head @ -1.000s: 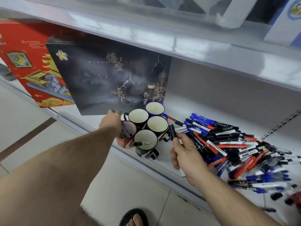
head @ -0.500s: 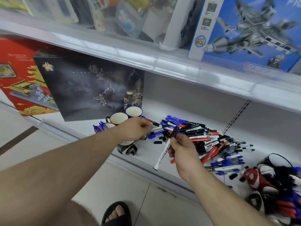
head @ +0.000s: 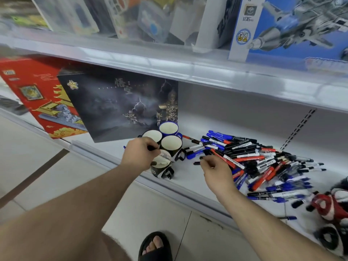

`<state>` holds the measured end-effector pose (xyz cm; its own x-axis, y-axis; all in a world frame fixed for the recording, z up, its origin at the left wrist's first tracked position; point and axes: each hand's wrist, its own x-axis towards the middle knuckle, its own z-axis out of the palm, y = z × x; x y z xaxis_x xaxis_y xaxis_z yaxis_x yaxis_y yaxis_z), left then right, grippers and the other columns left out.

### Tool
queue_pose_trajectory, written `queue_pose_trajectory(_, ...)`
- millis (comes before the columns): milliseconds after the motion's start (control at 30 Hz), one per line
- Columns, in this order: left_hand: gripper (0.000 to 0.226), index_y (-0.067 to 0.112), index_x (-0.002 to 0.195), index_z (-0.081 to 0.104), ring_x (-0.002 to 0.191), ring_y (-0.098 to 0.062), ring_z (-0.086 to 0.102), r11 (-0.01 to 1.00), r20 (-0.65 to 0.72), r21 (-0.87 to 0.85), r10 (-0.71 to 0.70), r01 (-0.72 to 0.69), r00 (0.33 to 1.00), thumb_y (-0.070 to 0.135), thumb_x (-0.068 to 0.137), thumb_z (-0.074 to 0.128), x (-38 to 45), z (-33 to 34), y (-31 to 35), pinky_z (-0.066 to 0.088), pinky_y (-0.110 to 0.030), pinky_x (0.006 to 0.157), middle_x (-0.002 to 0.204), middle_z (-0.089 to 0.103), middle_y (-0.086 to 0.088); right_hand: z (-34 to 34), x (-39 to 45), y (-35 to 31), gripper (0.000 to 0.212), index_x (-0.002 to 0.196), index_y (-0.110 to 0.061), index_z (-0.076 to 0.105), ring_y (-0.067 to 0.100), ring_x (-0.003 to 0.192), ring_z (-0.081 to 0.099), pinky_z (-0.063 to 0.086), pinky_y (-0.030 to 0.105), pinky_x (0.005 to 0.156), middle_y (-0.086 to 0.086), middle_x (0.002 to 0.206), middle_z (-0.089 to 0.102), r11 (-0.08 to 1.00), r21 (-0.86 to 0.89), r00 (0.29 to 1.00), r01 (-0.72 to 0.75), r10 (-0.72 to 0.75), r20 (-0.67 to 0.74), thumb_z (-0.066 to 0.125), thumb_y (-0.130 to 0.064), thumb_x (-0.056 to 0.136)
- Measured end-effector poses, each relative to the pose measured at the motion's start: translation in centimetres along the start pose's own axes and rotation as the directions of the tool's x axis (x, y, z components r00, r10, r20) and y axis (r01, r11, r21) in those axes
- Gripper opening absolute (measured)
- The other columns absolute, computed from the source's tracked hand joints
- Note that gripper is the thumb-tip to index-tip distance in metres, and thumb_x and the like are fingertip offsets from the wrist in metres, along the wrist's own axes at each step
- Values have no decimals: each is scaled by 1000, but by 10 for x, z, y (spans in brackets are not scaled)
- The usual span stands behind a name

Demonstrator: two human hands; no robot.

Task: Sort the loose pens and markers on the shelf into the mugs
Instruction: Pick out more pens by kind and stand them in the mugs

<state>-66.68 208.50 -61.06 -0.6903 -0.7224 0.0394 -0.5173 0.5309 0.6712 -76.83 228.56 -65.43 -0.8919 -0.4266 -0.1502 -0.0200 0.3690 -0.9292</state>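
A cluster of mugs stands on the white shelf (head: 188, 178): a blue mug (head: 168, 128) at the back, two black mugs (head: 152, 135) (head: 171, 144) and a front black mug (head: 160, 171) with one marker inside. My left hand (head: 139, 154) is shut on a white marker with a black cap (head: 165, 155), held just above the front mug. It hides what lies left of the mugs. The pile of loose pens and markers (head: 263, 161), blue, red and black, lies to the right. My right hand (head: 215, 169) rests at the pile's left edge, fingers loosely bent, holding nothing I can see.
A loose black cap (head: 196, 163) lies on the shelf by my right fingertips. A dark picture box (head: 120, 104) and a red box (head: 37, 95) stand behind and left of the mugs. Red and black items (head: 333, 206) sit at the far right. The upper shelf edge (head: 188, 68) overhangs.
The white marker has passed from my right hand to my left, which now holds it over the front mug. My right hand has let go and moved to the pile's edge.
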Motion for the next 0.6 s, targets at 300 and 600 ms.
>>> queue_pose_trajectory(300,17,16,96,78,95,-30,65,979,-26,205,-14,19,1000,22,79,76,15,79,-63,50,-33,84,96,74,-6,-34,-11,45,17,84,-19,66,23,75,62,50,36,74,3,82,70,992,-16,990,-129,128,-55,56,-21,97)
queue_pose_trajectory(600,20,18,101,76,106,-30,60,958,-48,278,-61,72,997,23,82,74,18,107,-71,35,-38,97,104,73,-8,-80,-17,76,25,85,-5,66,23,68,57,43,31,62,18,82,67,973,-88,969,-212,198,-146,54,-21,99)
